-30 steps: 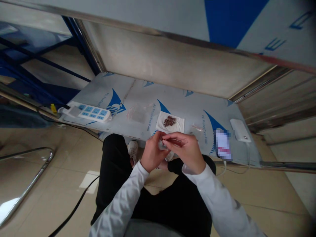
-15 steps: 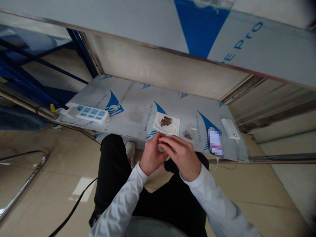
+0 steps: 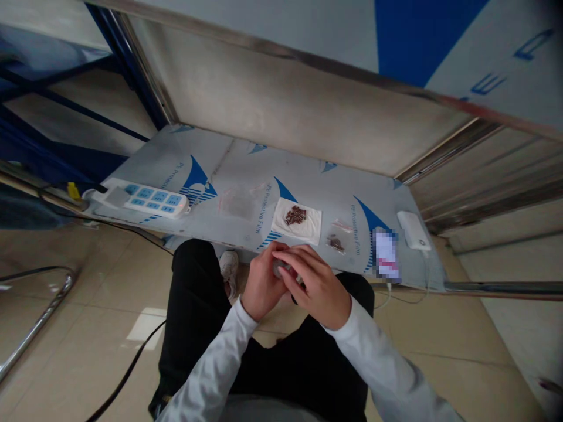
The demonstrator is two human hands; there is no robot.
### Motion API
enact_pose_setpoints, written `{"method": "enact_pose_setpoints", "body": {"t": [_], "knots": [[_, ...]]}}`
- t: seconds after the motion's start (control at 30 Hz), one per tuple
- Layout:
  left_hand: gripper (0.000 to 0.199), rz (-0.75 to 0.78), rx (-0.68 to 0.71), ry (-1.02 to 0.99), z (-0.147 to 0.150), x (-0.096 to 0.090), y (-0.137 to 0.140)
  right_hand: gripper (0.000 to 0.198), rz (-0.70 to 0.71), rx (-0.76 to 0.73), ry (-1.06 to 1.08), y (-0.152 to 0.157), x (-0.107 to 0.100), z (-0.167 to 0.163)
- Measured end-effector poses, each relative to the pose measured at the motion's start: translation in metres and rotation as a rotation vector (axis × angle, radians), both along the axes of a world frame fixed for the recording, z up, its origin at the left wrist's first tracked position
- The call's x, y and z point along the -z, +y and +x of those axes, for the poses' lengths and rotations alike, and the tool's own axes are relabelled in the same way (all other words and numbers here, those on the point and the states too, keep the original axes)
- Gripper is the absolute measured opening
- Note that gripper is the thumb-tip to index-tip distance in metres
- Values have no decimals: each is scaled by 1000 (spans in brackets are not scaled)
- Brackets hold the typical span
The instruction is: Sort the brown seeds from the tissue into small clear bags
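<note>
My left hand and my right hand meet above my lap, just off the table's front edge. Between their curled fingers is a small greyish, partly see-through object, mostly covered, so its kind cannot be told. The right fingers arch over it while the left ones wrap its side. Just beyond the hands lies a white folded cloth or tissue bearing a heap of small brown, rod-like pieces. To its right is a clear zip bag with several similar dark pieces inside.
On the film-covered table, a white power strip lies left, near a flat clear bag. A phone and a white power bank with cables are at right. Overhead juts a shelf.
My head view has shifted slightly. Both hands have moved a little left and lower in view, and more of the greyish object shows between the fingers.
</note>
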State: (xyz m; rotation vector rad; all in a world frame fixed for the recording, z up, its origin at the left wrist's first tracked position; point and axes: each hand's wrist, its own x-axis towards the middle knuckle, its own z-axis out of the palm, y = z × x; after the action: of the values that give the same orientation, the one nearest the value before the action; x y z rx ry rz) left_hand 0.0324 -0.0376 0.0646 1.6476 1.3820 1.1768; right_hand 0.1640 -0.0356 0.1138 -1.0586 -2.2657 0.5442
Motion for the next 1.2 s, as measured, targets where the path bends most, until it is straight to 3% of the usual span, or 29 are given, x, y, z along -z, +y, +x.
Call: {"method": "enact_pose_setpoints", "body": {"t": [0.07,0.17,0.23,0.3,0.43,0.77,0.9,1.03,1.1,1.2], "knots": [[18,-35,-29,8,-1,4,2,23,-42,85,122,19,18,7],[16,-57,-53,3,-2,10,5,16,-55,361,157,66,66,19],[16,-65,-56,14,-4,13,5,18,-126,477,-10,99,100,22],[17,-71,-59,28,-6,16,5,18,-180,493,-229,125,126,20],[16,-96,-82,36,-13,21,6,14,-204,504,-401,140,144,9],[17,-91,-92,59,-16,26,8,19,-177,590,-556,140,132,-4],[18,-91,-92,68,-18,23,7,18,-145,546,-387,115,91,-2],[19,-72,-83,59,-14,14,6,23,-121,406,104,45,35,0],[23,-50,-53,66,-8,7,3,18,-162,317,118,15,15,0],[24,-20,3,105,2,-2,-2,16,-198,207,12,-4,-1,3]]}}
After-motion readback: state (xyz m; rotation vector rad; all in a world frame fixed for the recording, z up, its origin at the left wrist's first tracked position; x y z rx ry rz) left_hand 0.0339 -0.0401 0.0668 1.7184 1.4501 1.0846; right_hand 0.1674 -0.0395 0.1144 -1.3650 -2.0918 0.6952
